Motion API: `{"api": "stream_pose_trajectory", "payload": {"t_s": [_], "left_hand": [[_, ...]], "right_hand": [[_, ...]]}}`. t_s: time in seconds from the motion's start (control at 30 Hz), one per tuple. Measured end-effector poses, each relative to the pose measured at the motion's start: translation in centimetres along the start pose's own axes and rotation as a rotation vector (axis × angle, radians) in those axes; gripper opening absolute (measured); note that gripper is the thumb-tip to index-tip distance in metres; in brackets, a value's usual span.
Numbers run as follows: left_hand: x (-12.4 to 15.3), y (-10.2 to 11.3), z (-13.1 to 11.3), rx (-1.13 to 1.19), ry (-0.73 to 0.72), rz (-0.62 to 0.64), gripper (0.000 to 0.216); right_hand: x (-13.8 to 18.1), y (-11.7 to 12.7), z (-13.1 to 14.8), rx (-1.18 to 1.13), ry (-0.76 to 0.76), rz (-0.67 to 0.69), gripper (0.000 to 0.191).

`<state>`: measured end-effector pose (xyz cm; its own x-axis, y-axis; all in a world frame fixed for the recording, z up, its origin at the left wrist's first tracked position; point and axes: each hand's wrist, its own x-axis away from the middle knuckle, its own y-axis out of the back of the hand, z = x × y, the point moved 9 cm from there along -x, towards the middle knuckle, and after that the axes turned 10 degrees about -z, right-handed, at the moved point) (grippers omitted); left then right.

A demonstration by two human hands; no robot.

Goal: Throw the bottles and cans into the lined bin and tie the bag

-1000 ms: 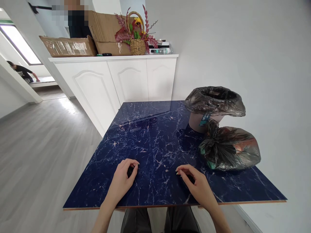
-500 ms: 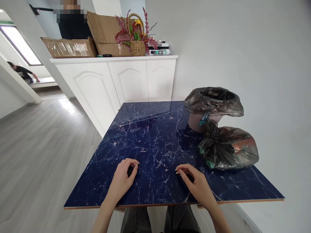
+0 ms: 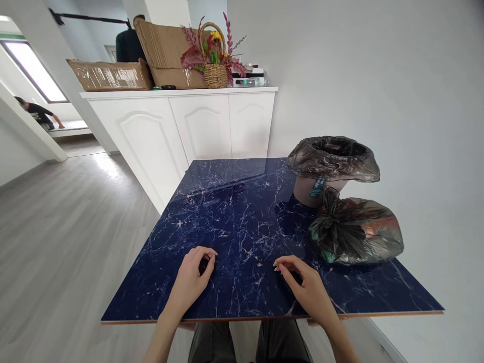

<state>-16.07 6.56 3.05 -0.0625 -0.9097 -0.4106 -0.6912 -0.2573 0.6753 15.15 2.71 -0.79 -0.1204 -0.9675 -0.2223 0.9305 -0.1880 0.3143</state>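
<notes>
My left hand (image 3: 193, 276) rests on the near left part of a blue marbled tabletop (image 3: 227, 222). Its thumb and fingertips are pinched together in a ring, and nothing shows in them. In the same curled shape, my right hand (image 3: 300, 281) lies on the tabletop farther right, its tips closed on nothing visible. Nearest to the right hand is a tied black plastic bag (image 3: 357, 232), see-through, with reddish and green contents. Behind that bag stands a grey-pink bin (image 3: 307, 190) whose rim is covered by a black bin liner (image 3: 333, 159).
Beyond the table stands a white cabinet (image 3: 204, 126). On it are cardboard boxes (image 3: 109, 75), a wicker flower basket (image 3: 215, 75) and a plastic bottle (image 3: 255, 81). One person (image 3: 128, 46) is behind the boxes; another (image 3: 40, 115) leans over a bed at far left. A wall borders the right.
The person behind the boxes has shifted right, showing more of a dark pole. Both my hands, the bag and the bin stay in place.
</notes>
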Motion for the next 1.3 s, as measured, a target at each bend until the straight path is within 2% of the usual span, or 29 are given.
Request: {"api": "stream_pose_trajectory", "payload": {"t_s": [0.43,0.83,1.0,1.13,1.23,1.3], "left_hand": [[-0.1,0.1,-0.2,0.003,-0.005,-0.006,0.031],[-0.1,0.1,-0.1,0.008,-0.003,0.004,0.03],[-0.1,0.1,0.1,0.007,-0.006,-0.003,0.029],[0.0,0.1,0.3,0.01,-0.013,-0.007,0.029],[0.0,0.2,0.3,0.011,-0.012,-0.009,0.029],[0.0,0.2,0.2,0.013,-0.015,-0.007,0.03]], "right_hand": [[-0.1,0.1,0.2,0.004,0.058,-0.036,0.029],[0.0,2.1,-0.4,0.003,0.091,-0.254,0.033],[-0.2,4.2,0.9,0.113,0.128,-0.4,0.037],[-1.2,7.5,1.7,0.168,0.158,-0.524,0.038],[-2.3,10.0,0.9,0.238,0.11,-0.59,0.042],[-3.1,10.8,-0.2,0.311,0.057,-0.571,0.046]]}}
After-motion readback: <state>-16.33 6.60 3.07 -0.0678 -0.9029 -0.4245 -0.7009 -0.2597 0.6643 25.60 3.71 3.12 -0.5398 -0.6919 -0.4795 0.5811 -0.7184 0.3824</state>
